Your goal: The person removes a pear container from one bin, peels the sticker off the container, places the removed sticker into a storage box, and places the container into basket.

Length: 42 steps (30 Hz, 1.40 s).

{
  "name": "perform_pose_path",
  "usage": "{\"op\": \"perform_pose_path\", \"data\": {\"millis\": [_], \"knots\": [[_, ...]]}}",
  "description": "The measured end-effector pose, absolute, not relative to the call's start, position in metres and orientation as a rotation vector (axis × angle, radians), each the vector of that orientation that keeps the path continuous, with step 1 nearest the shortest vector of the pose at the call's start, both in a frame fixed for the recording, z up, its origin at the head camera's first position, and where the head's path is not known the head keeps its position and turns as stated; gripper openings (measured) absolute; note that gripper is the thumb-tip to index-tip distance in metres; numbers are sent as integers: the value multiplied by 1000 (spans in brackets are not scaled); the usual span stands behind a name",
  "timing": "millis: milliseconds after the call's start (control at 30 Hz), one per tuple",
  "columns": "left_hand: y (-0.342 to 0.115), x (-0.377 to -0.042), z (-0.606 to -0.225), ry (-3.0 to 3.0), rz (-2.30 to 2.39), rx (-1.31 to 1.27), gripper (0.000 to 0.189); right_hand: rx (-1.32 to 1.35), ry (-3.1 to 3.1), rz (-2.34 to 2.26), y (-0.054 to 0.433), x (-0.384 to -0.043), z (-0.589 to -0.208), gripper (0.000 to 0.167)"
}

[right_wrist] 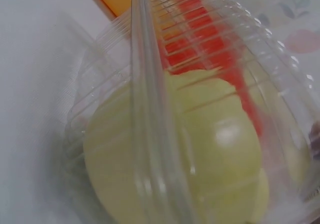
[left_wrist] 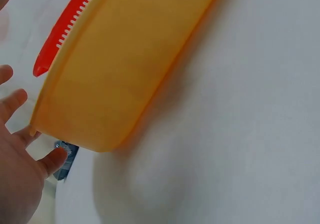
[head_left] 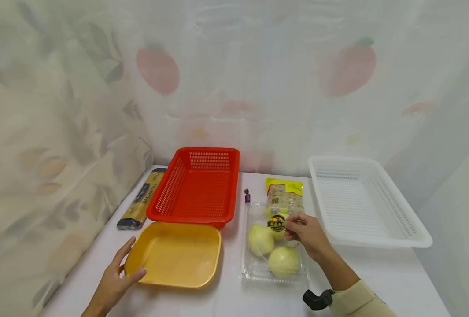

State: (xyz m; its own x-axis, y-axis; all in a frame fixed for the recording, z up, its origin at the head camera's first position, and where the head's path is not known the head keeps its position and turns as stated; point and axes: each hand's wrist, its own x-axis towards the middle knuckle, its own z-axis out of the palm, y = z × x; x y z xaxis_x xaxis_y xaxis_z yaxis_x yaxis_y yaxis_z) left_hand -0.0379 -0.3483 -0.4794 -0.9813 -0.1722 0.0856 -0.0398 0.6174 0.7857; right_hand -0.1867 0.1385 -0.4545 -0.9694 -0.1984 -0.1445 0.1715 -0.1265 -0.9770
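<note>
A yellow plastic basin (head_left: pixel 172 255) sits at front left. Around its left end my left hand (head_left: pixel 117 279) is spread, fingers apart and thumb over the near rim; in the left wrist view that hand (left_wrist: pixel 20 154) is right at the basin's corner. To the right lies a clear plastic fruit box (head_left: pixel 250 275) with several pale green-yellow round fruits (head_left: pixel 283 260) inside. Over its lid my right hand (head_left: pixel 307 233) has thumb and fingertips together at the edge of a dark round label (head_left: pixel 276 223). A fruit (right_wrist: pixel 215 139) fills the right wrist view behind the box's ridged wall.
Behind the basin stands a red basket (head_left: pixel 202 189), with a spaghetti pack (head_left: pixel 143 198) along its left. A small purple-wrapped candy (head_left: pixel 247 196) and a yellow-topped food bag (head_left: pixel 285 193) lie behind the box. A white basket (head_left: pixel 361 202) stands at right.
</note>
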Motion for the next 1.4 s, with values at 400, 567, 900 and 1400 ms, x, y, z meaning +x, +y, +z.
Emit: {"op": "perform_pose_path", "data": {"millis": [400,567,900,1400], "knots": [[-348,-37,-496,-2753,-1275,123,97,-41,1897,-2119,142,-184,-450,9],[-346,-38,-502,-2742,-1202,63,100,-51,1902,-2063,146,-178,-442,3],[-344,-39,-504,-2801,-1072,87,110,-44,1954,-2024,159,-171,-418,22],[-347,-40,-501,-2881,-1049,161,117,-167,1900,-2005,160,-166,-360,17]]}}
